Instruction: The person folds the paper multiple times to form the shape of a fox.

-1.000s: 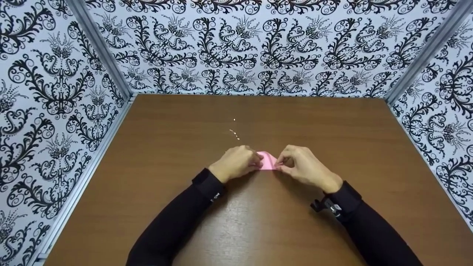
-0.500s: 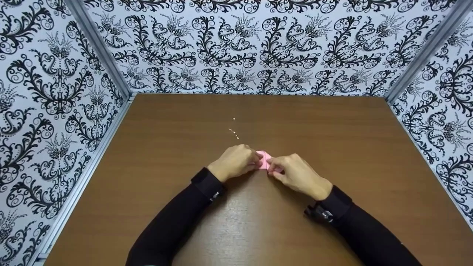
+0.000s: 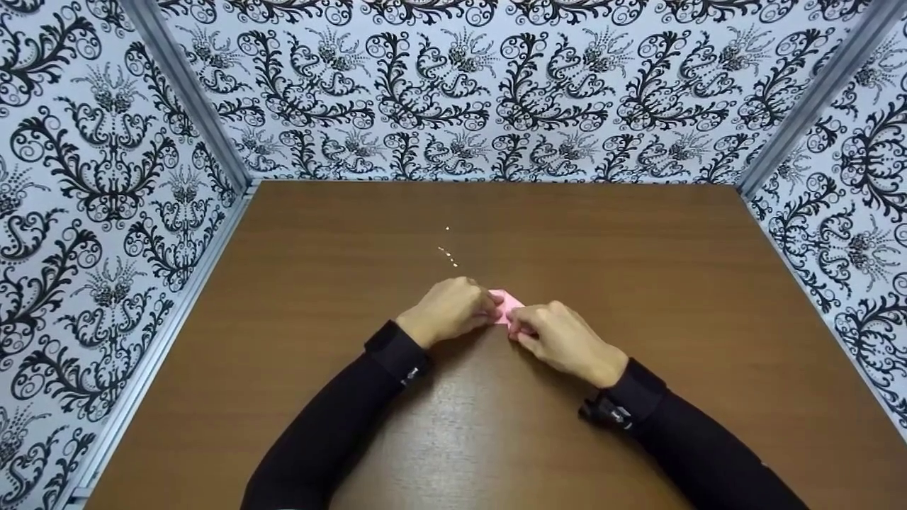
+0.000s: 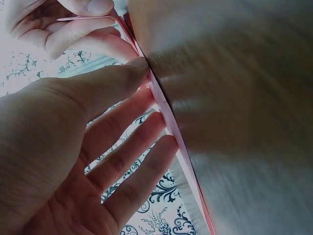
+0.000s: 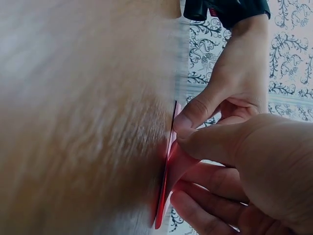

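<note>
A small piece of pink folded paper (image 3: 506, 300) lies on the brown table between both hands. My left hand (image 3: 451, 309) presses its left part down with the fingertips, and in the left wrist view its fingers (image 4: 142, 171) reach out fairly straight to the pink paper (image 4: 168, 117). From the right, my right hand (image 3: 568, 341) pinches a raised flap of the paper between thumb and fingers. In the right wrist view the flap of pink paper (image 5: 181, 164) bends up from the tabletop under the thumb. Much of the paper is hidden by the hands.
The brown wooden table (image 3: 453, 425) spreads around the hands. Some tiny pale specks (image 3: 448, 255) show on it beyond the left hand. A black-and-white patterned wall (image 3: 453, 92) stands behind, with patterned panels and metal posts (image 3: 188, 92) at the sides.
My right hand has moved left and a little nearer, bringing the paper's right side up and over toward the left hand. The left hand has stayed nearly in place.
</note>
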The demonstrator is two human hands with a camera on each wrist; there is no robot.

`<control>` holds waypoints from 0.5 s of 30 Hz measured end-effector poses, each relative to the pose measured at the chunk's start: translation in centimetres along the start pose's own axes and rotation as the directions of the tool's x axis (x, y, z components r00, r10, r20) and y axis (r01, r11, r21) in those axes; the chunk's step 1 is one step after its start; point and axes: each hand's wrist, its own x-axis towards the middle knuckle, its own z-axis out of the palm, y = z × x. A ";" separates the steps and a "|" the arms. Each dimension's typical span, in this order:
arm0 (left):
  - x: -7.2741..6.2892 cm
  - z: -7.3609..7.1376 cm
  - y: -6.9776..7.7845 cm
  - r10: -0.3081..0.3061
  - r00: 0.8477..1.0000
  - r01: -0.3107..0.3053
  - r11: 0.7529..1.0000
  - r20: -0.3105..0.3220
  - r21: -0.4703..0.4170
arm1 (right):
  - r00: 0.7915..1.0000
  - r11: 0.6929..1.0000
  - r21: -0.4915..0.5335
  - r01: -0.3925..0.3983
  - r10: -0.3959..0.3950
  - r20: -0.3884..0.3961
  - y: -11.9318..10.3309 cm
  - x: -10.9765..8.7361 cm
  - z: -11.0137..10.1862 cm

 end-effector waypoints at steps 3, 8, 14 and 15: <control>0.0 0.0 -0.1 0.016 1.000 -0.016 1.000 0.006 -0.004 | 1.000 1.000 0.000 -0.004 0.004 -0.001 0.1 0.0 0.1; 0.1 -0.1 -0.4 0.019 1.000 -0.020 0.999 -0.002 -0.031 | 1.000 1.000 -0.005 0.003 -0.003 0.006 0.0 0.0 0.0; 0.1 -0.3 -0.2 -0.022 1.000 0.022 0.997 -0.007 -0.069 | 1.000 1.000 -0.003 -0.001 0.001 0.007 -0.3 -0.1 -0.3; 0.1 -0.3 -0.1 -0.027 1.000 0.027 0.997 -0.002 -0.067 | 1.000 1.000 -0.002 -0.001 0.001 0.008 -0.3 0.0 -0.3</control>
